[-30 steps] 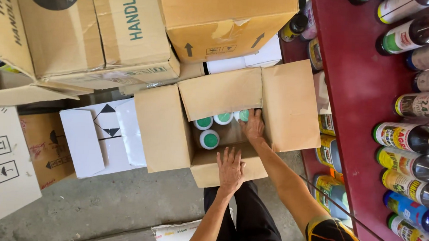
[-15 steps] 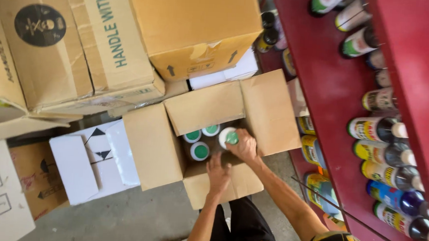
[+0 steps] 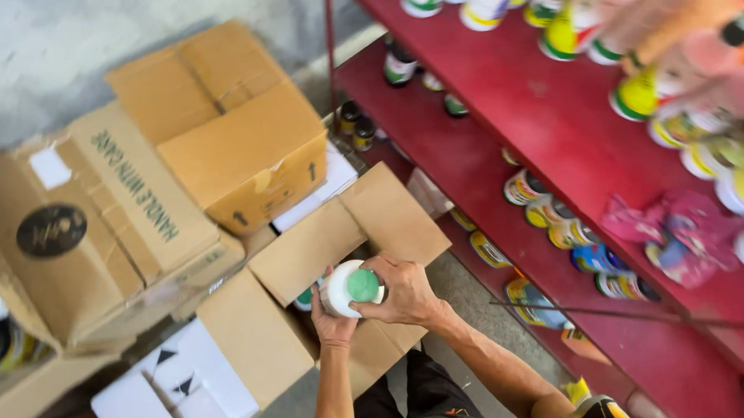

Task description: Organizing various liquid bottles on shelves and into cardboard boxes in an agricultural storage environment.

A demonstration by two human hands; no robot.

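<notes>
I hold a white bottle with a green cap (image 3: pixel 353 288) in both hands above an open cardboard box (image 3: pixel 302 256). My right hand (image 3: pixel 406 291) wraps its side from the right. My left hand (image 3: pixel 329 324) cups it from below. Another green-capped bottle (image 3: pixel 304 298) peeks out inside the box, mostly hidden by the held bottle and my hands.
A red metal shelf unit (image 3: pixel 563 134) on the right carries several bottles and cans (image 3: pixel 550 211) and a pink cloth (image 3: pixel 676 233). Closed cardboard boxes (image 3: pixel 223 133) are stacked at the left, with a white box (image 3: pixel 176 390) on the concrete floor.
My right hand has lifted a green-capped bottle out of the box and my left hand has come under it. The view has swung up toward the shelves.
</notes>
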